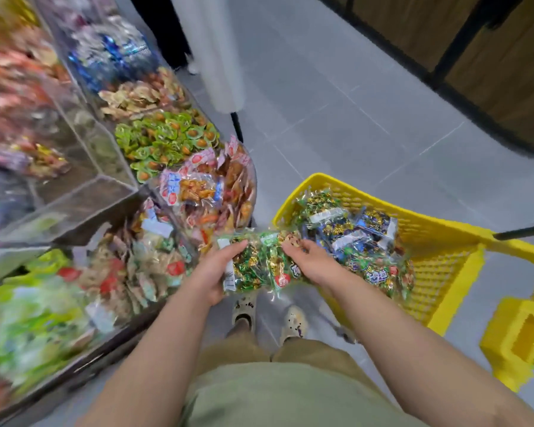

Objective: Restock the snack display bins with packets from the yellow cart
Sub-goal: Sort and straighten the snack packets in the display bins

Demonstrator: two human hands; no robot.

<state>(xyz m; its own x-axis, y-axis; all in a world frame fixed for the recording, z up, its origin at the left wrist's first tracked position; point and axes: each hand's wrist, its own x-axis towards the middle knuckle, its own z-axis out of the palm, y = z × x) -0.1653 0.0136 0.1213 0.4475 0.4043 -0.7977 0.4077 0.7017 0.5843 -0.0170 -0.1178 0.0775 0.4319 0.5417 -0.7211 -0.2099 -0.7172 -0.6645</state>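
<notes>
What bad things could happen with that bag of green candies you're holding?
1. The bag of green candies hangs over the floor, between the yellow cart and the bins. The left hand and right hand hold only its ends, so a slip could drop it by the shoes.
2. The red-and-orange snack pile looks heaped above its bin's edge; a bump might spill packets.

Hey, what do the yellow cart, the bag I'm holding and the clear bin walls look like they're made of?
Yellow cart: moulded plastic, fairly matte, going by its even colour and perforated grid walls. Bag: thin clear plastic film, glossy; it crinkles and the wrapped sweets show through. Bin walls: rigid clear sheet, probably acrylic, possibly glass; contents show through.
</notes>
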